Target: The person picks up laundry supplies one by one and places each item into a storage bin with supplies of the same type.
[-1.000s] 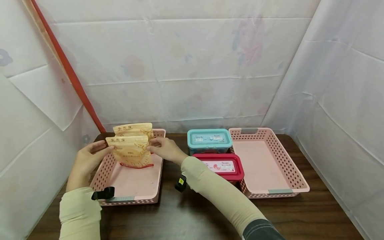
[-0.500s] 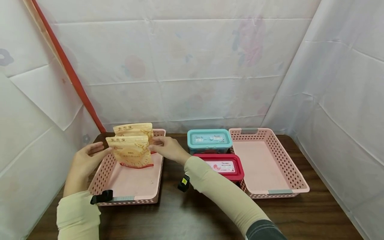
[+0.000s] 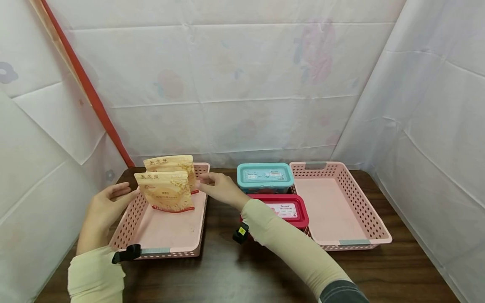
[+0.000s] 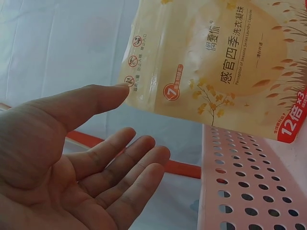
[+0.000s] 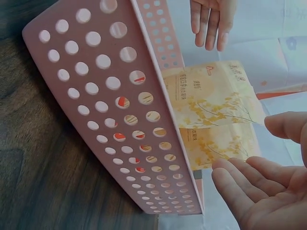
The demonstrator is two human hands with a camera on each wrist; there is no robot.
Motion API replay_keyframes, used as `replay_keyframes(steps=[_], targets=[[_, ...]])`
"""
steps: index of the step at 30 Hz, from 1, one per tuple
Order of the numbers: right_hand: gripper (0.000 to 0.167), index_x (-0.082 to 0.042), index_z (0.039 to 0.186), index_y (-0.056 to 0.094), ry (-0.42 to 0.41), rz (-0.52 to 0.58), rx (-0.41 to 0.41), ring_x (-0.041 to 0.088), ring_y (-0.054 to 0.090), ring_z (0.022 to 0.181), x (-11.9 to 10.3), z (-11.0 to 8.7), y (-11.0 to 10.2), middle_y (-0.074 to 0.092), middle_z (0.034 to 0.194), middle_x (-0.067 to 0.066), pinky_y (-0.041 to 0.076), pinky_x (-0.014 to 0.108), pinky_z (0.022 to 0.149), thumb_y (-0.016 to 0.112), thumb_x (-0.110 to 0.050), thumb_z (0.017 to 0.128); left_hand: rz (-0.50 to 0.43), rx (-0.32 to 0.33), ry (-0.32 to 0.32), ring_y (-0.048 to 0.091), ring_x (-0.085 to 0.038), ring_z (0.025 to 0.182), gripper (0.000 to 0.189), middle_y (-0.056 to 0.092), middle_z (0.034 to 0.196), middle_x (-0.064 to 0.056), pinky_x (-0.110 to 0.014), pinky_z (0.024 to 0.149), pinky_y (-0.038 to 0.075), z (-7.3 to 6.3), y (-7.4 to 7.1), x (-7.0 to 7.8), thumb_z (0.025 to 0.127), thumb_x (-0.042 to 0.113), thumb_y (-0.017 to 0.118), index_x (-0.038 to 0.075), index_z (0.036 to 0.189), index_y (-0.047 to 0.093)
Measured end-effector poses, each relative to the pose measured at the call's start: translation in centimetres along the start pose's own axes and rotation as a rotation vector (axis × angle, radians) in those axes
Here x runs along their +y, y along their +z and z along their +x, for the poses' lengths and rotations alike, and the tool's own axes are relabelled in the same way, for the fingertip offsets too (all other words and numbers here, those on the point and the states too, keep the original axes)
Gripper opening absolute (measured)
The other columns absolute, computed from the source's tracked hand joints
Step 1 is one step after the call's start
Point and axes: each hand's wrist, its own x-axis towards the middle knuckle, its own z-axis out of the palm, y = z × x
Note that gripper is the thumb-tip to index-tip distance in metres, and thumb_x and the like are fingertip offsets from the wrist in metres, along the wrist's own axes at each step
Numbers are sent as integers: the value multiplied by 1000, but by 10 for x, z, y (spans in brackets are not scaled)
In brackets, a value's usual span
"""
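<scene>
Two yellow laundry capsule pouches stand upright one behind the other inside the left pink basket (image 3: pixel 166 231). The front pouch (image 3: pixel 164 191) faces me, with a red strip along its bottom, and partly covers the rear pouch (image 3: pixel 174 162). At the front pouch's left side is my left hand (image 3: pixel 104 208), fingers extended; in the left wrist view its thumb overlaps the pouch's edge (image 4: pixel 211 62), so contact is hard to tell. On the other side my right hand (image 3: pixel 221 189) hovers over the basket's right rim with relaxed fingers. It holds nothing.
A teal lidded box (image 3: pixel 265 176) stands at the table's middle back. In front of it is a red lidded box (image 3: pixel 293 204), partly hidden by my right sleeve. The right pink basket (image 3: pixel 333 210) is beside both. White curtains surround the dark wooden table (image 3: pixel 182 277).
Both hands have released the front pouch and drawn apart, the left one leftward and the right one rightward. The two pouches stay standing where they were.
</scene>
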Motion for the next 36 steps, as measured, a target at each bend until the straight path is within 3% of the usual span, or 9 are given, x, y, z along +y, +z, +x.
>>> replay_keyframes(steps=[6, 13, 24, 27, 32, 36], targets=[[55, -14, 144, 56, -1, -1, 7, 11, 59, 115, 0, -7, -6, 64, 126, -5, 52, 34, 92, 63, -45, 99, 9, 14, 32, 50, 12, 88, 76, 54, 138, -26, -10, 70, 48, -5, 0, 3, 94, 47, 69, -3, 147, 46], [53, -18, 143, 57, 9, 14, 6, 13, 60, 116, 1, -18, -16, 64, 125, -5, 53, 37, 92, 64, -44, 98, 86, 13, 63, 49, 8, 92, 75, 57, 136, -25, -12, 70, 46, -11, 1, 8, 94, 51, 66, -2, 144, 50], [50, -16, 140, 60, 13, 1, 11, 15, 61, 116, 10, -29, -29, 67, 123, -5, 53, 35, 92, 67, -40, 97, 102, 1, 127, 51, 10, 93, 70, 61, 131, -21, -13, 73, 46, -20, 2, 15, 93, 51, 67, 1, 141, 55], [49, -16, 140, 60, 11, 9, 10, 14, 61, 116, 10, -32, -34, 68, 123, -5, 52, 35, 93, 67, -40, 97, 110, -19, 157, 56, 2, 99, 69, 62, 130, -19, -12, 73, 47, -23, 4, 20, 93, 50, 67, 3, 141, 55], [49, -16, 141, 59, 9, 34, -11, 14, 60, 119, 11, -40, -42, 67, 124, -4, 51, 35, 96, 66, -38, 98, 92, -49, 178, 59, -26, 115, 68, 61, 131, -20, -10, 72, 47, -28, 11, 30, 95, 48, 67, 3, 143, 53], [49, -15, 142, 58, 9, 45, -14, 14, 59, 120, 12, -48, -48, 67, 125, -4, 51, 35, 97, 66, -36, 98, 103, -60, 200, 57, -33, 119, 66, 61, 131, -19, -11, 74, 46, -31, 18, 39, 94, 50, 67, 5, 141, 55]])
